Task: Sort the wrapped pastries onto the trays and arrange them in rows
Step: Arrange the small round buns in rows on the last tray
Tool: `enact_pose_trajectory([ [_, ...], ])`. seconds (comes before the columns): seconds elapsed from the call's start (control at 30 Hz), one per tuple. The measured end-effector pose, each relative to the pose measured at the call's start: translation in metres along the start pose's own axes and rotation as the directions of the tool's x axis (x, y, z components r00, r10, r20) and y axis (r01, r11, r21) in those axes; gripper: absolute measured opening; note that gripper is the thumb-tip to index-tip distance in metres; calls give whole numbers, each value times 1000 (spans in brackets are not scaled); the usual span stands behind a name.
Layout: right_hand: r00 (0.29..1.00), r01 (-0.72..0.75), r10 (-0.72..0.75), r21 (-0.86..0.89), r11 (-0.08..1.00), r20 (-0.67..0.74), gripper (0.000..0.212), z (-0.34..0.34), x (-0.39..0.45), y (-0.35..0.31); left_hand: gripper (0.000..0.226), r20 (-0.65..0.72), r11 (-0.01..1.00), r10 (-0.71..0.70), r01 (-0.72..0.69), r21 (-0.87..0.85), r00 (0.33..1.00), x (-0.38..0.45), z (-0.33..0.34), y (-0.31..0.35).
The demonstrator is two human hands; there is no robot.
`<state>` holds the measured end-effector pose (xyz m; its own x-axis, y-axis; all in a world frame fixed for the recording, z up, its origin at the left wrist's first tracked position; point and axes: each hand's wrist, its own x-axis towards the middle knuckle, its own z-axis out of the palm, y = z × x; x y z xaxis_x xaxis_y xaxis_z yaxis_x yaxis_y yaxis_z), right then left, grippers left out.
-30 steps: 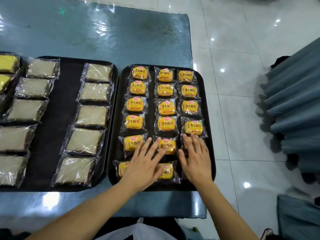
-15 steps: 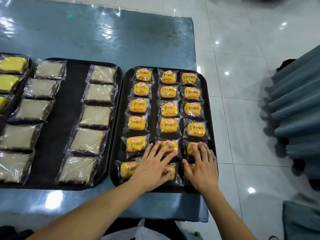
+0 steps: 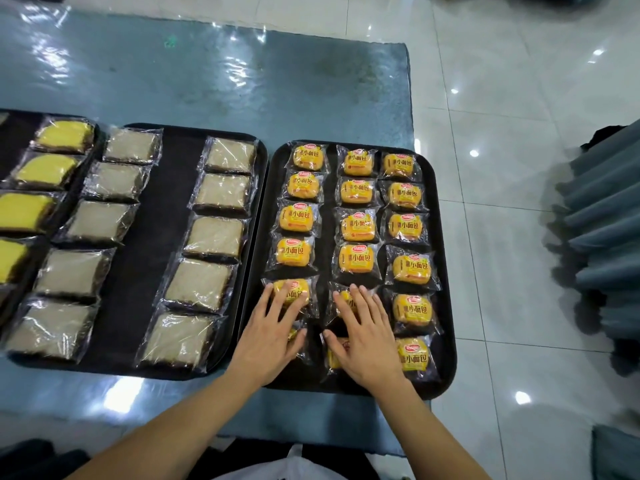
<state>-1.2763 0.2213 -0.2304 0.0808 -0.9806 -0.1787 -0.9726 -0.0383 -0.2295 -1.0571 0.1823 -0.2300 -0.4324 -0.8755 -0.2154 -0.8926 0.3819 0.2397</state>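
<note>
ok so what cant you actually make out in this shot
- Head view: the near buns in the left and middle columns of the right tray lie mostly under the left hand and right hand.
- Head view: the yellow cakes' tray is cut off by the left edge.
- Small print on the bun wrappers is too small to read.

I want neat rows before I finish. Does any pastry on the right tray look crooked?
Mostly neat. The right column's fourth bun is slightly tilted. The left hand and right hand cover the near buns, so those cannot be judged.
</note>
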Motion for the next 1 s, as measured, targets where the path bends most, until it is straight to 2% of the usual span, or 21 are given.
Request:
enact_pose_trajectory([
  [0.2, 998, -19, 21, 40, 999, -53, 68, -11, 4, -9, 67, -4, 1000, -20, 20, -11, 1000, 1, 1, 2],
  [0.37, 984, -84, 93, 68, 994, -154, 55, -54, 68, 9, 65, -47, 999, -23, 24, 27, 999, 4, -6, 0],
  [0.47, 986, -131, 130, 2, 991, -100, 52, -70, 106, 16, 62, -82, 1000, 4, -3, 13, 997, 16, -15, 3],
  [0.6, 982, -183, 186, -84, 980, 28, 57, -63, 125, 11, 62, -90, 1000, 6, -4, 25, 996, 41, -27, 4],
  [1.0, 979, -182, 191, -107, 977, 78, 65, -60, 128, 9, 61, 27, 999, -41, 41, 21, 999, 64, -29, -2],
])
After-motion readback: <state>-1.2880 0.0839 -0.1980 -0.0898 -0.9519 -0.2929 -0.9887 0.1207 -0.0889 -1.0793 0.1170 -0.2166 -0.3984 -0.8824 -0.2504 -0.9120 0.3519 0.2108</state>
